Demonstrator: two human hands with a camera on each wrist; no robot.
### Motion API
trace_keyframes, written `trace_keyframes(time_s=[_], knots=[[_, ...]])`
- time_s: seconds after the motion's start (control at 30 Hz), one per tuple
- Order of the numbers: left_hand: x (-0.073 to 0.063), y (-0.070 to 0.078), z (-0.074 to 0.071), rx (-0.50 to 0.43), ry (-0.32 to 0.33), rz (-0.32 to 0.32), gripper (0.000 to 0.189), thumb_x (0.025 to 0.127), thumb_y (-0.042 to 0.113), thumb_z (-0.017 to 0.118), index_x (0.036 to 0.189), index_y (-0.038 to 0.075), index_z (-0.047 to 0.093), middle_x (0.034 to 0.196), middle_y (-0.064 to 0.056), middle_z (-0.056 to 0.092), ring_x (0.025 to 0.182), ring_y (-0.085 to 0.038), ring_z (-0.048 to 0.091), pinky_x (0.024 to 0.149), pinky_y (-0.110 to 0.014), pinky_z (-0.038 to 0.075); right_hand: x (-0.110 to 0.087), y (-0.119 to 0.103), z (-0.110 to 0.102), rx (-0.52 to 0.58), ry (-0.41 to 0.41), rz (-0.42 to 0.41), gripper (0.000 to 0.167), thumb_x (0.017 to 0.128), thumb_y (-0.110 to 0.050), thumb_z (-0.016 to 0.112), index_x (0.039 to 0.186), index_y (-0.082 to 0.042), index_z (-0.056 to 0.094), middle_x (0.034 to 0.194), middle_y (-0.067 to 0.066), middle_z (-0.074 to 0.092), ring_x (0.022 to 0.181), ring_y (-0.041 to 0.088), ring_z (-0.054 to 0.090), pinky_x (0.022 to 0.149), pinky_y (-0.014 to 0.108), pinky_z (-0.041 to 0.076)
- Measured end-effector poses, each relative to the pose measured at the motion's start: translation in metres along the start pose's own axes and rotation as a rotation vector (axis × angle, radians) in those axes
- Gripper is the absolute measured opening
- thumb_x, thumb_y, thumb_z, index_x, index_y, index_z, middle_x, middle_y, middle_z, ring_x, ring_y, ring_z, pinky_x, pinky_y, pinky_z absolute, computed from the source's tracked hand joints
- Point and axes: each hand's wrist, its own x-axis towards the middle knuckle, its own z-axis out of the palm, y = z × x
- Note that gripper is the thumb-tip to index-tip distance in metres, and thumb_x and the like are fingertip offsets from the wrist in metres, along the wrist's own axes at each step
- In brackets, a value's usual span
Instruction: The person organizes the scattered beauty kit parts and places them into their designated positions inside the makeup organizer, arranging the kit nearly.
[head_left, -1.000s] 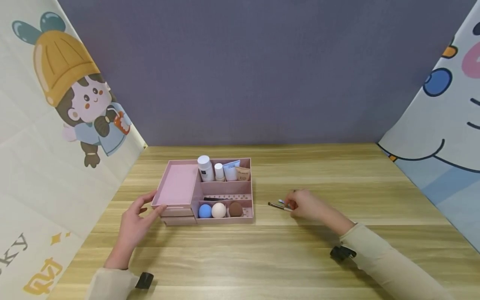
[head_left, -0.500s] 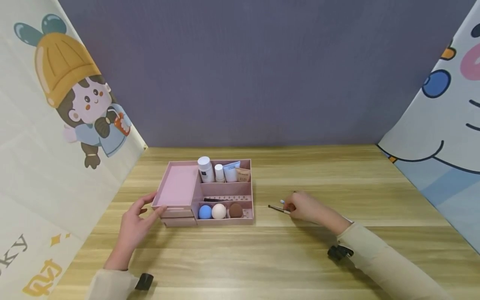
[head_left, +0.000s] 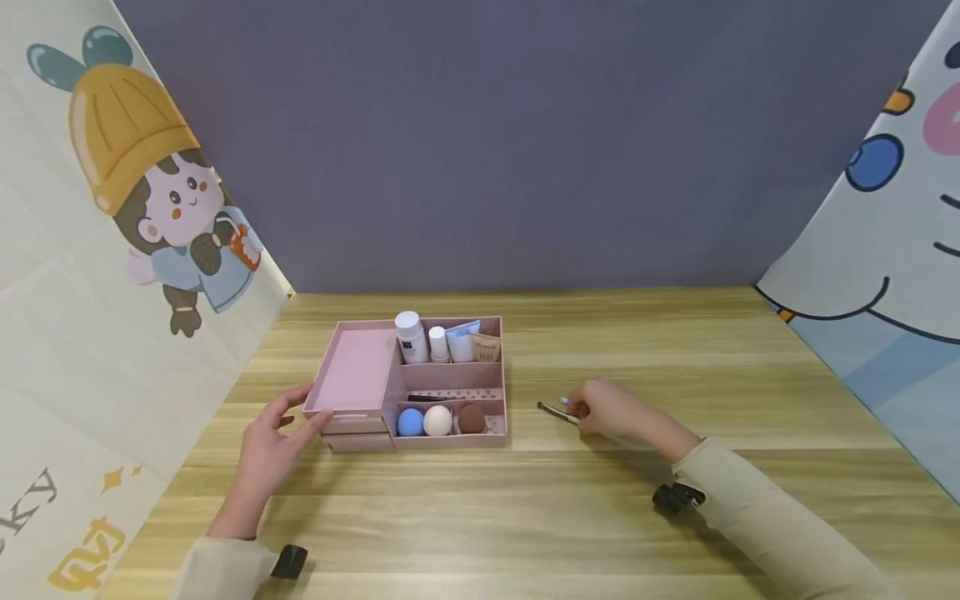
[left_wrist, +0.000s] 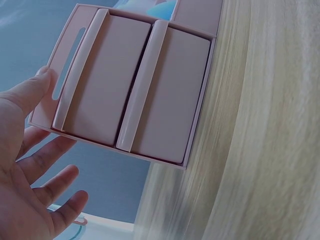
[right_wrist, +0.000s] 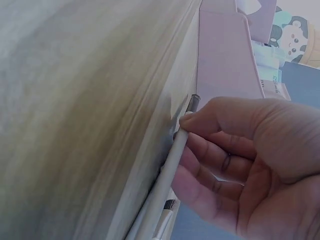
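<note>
A pink makeup organizer [head_left: 354, 367] stands left of centre on the table. My left hand [head_left: 268, 454] holds its front left corner. In the left wrist view, my thumb lies on the slotted front panel and fingers reach behind the side, beside two drawers [left_wrist: 170, 95]. My right hand [head_left: 617, 417], right of the organizer, pinches a slim makeup brush [right_wrist: 172, 157] with a pale handle and a dark end, low over the table. A light-blue tip [head_left: 565, 401] shows beside my right fingers; what it belongs to is mostly hidden. Another dark-banded stick [right_wrist: 170, 204] lies behind the brush.
In the organizer stand a white bottle [head_left: 410, 340], a smaller white-capped bottle [head_left: 438, 344] and two tubes. Blue, cream and brown sponges [head_left: 472, 419] fill the front compartment. A dark thin stick [head_left: 427, 398] lies in the middle one. Printed cloth flanks the wooden table.
My right hand has shifted slightly left, and the dark end of the brush has risen a little. My left hand stays on the organizer's corner.
</note>
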Motion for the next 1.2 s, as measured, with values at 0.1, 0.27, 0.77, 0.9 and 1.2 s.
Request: trace_keyframes(time_s=[0.1,0.27,0.77,0.9,1.2], knots=[[0.001,0.000,0.000,-0.006,-0.004,-0.007,0.049,0.093,0.020,0.072,0.133,-0.004,0.057,0.133,-0.024,0.059,0.121,-0.035,0.052,0.095,-0.042,0.039,0.001,0.002,-0.001,0.031,-0.010,-0.001,0.014,0.074,0.006,0.068,0.082,-0.004,0.071,0.066,-0.006,0.054,0.061,0.009,0.045,0.057,0.025,0.040],[0.000,0.001,0.000,-0.008,-0.008,-0.007,0.048,0.094,0.020,0.072,0.133,-0.003,0.057,0.134,-0.024,0.058,0.121,-0.034,0.052,0.095,-0.043,0.039,0.003,0.007,-0.003,0.094,-0.011,-0.010,0.017,0.072,0.007,0.067,0.087,-0.001,0.072,0.069,-0.004,0.058,0.059,0.007,0.049,0.054,0.023,0.043],[0.000,0.001,0.000,-0.006,-0.012,-0.021,0.051,0.094,0.023,0.072,0.134,-0.003,0.056,0.135,-0.024,0.057,0.122,-0.035,0.051,0.095,-0.041,0.039,0.006,0.004,-0.021,0.258,-0.001,0.031,0.015,0.084,0.005,0.063,0.097,0.007,0.070,0.073,0.003,0.062,0.052,0.020,0.060,0.046,0.037,0.055],[0.000,0.001,-0.001,-0.010,-0.012,-0.024,0.051,0.094,0.023,0.072,0.135,-0.003,0.056,0.135,-0.024,0.057,0.123,-0.035,0.051,0.095,-0.042,0.038,0.007,0.002,-0.025,0.269,0.003,0.046,0.016,0.084,0.005,0.062,0.098,0.008,0.069,0.073,0.003,0.063,0.052,0.018,0.059,0.047,0.036,0.056],[0.001,0.000,-0.001,-0.009,-0.018,-0.031,0.053,0.094,0.025,0.072,0.135,-0.003,0.055,0.135,-0.025,0.057,0.124,-0.036,0.050,0.097,-0.046,0.038,0.008,0.000,-0.034,0.301,0.037,0.100,0.023,0.085,0.002,0.062,0.106,0.011,0.067,0.078,0.007,0.064,0.051,0.017,0.060,0.048,0.037,0.056]])
